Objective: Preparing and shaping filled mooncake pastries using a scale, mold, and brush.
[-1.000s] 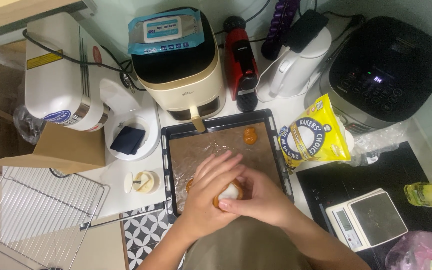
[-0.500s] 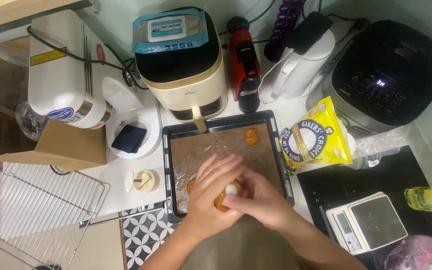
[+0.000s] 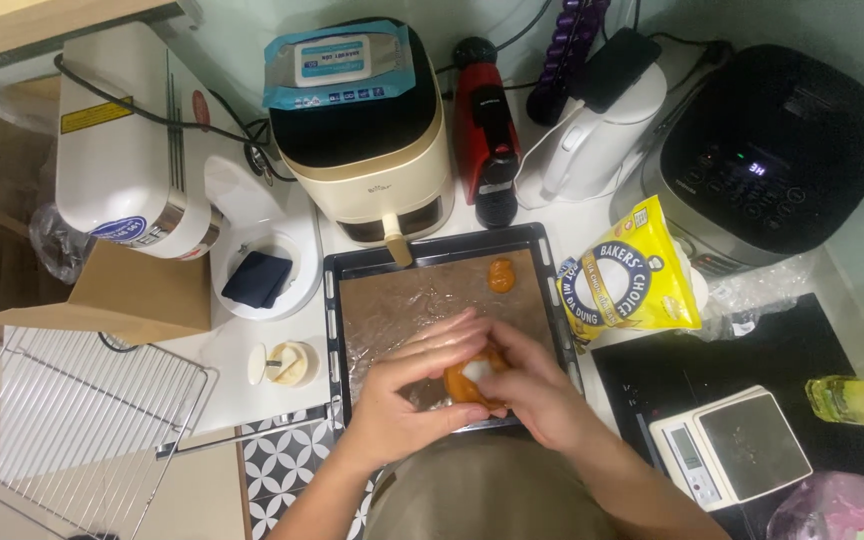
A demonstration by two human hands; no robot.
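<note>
Both hands are cupped together over the near end of a black baking tray (image 3: 332,300) lined with brown paper. Between them is an orange dough ball (image 3: 470,384) with a white filling showing in its middle. My left hand (image 3: 402,395) wraps the ball from the left, fingers curled over it. From the right, my right hand (image 3: 537,390) presses its fingers against the ball. A second orange dough piece (image 3: 501,275) lies flat at the tray's far right corner.
Behind the tray stand a cream air fryer (image 3: 367,150), a red appliance (image 3: 485,140), a white kettle (image 3: 592,140) and a black cooker (image 3: 782,150). A yellow bag (image 3: 627,280) lies right of the tray, a kitchen scale (image 3: 737,445) at lower right, a wire rack (image 3: 62,420) at left.
The hands have kept working the ball in place; the fingers have shifted around it and the white filling shows a little differently. Nothing else has moved.
</note>
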